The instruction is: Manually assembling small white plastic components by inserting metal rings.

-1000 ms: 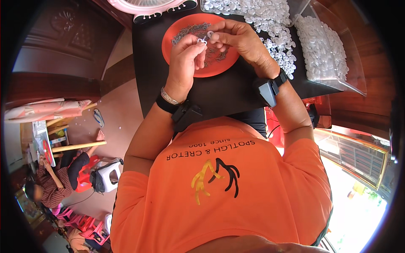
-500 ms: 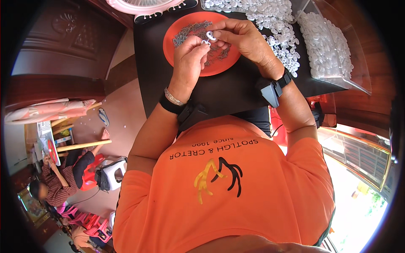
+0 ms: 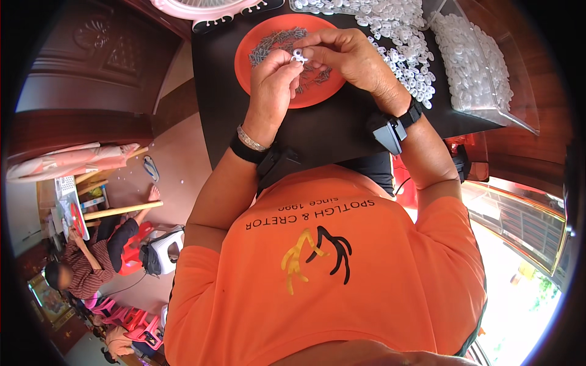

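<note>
Over an orange-red round plate (image 3: 247,82), my left hand (image 3: 273,85) and my right hand (image 3: 354,60) meet with bent fingers. Thumb and forefinger of the left pinch a small white plastic piece (image 3: 298,56) with a ring-like hole. The right fingertips press against its right side; whether they also grip a second white piece is hidden by the fingers. Heaped on the plate beneath are many thin grey nails (image 3: 268,47). Each wrist wears a black strap with a dark device.
Loose white plastic pieces (image 3: 410,61) spread across the black table (image 3: 244,146) at right. Beyond them, a clear bin (image 3: 473,67) holds many more. A pink framed object (image 3: 204,13) stands at the far left edge. Left on the floor side, another person (image 3: 91,268) sits near stools.
The white pieces held apart between my two hands have come together at the fingertips. My right fingers have closed in toward the left; both forearms stay nearly in place.
</note>
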`<state>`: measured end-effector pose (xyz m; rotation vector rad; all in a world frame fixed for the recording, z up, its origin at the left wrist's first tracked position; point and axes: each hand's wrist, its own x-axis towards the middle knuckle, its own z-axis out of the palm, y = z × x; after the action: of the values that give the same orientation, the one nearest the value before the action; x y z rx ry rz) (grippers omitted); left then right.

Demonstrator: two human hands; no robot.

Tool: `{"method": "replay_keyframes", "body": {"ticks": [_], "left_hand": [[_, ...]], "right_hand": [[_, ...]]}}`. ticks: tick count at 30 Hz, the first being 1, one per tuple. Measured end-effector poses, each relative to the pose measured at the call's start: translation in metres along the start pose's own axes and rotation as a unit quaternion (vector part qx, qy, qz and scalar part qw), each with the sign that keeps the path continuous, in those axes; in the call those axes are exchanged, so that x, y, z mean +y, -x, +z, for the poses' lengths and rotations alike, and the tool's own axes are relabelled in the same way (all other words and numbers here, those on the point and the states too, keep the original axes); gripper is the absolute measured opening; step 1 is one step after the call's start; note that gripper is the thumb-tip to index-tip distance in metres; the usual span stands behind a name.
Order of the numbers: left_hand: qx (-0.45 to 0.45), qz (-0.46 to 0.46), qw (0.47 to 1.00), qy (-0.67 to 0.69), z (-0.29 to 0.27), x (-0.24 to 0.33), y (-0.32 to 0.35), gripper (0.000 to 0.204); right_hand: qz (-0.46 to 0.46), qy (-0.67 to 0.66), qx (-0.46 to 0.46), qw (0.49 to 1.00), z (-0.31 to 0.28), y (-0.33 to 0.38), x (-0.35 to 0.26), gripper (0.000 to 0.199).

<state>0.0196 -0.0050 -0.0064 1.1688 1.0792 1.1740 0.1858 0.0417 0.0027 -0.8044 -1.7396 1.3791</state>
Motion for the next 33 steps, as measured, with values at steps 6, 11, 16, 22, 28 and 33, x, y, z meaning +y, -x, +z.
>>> {"method": "replay_keyframes", "body": {"ticks": [6,11,16,22,28,33], "left_hand": [[0.005,0.018,0.999,0.026,-0.001,-0.001,0.001,0.015],[0.010,-0.003,0.998,0.059,-0.003,0.001,0.001,0.019],[0.012,-0.027,0.997,0.073,-0.003,0.001,-0.001,0.019],[0.033,0.024,0.998,0.051,-0.001,-0.002,0.000,0.019],[0.037,0.016,0.999,0.033,0.002,0.000,0.001,0.020],[0.023,-0.006,0.998,0.066,-0.005,-0.003,-0.002,0.022]], "right_hand": [[-0.081,0.057,-0.004,0.995,0.007,0.002,-0.002,0.023],[-0.031,0.057,-0.014,0.998,0.012,0.005,-0.014,0.026],[-0.117,0.135,-0.013,0.984,0.012,0.003,-0.008,0.030],[-0.128,0.213,0.022,0.968,0.020,0.005,-0.015,0.035],[-0.209,0.340,0.072,0.914,0.029,0.004,-0.005,0.031],[-0.215,0.354,0.078,0.907,0.030,0.005,-0.004,0.024]]}}
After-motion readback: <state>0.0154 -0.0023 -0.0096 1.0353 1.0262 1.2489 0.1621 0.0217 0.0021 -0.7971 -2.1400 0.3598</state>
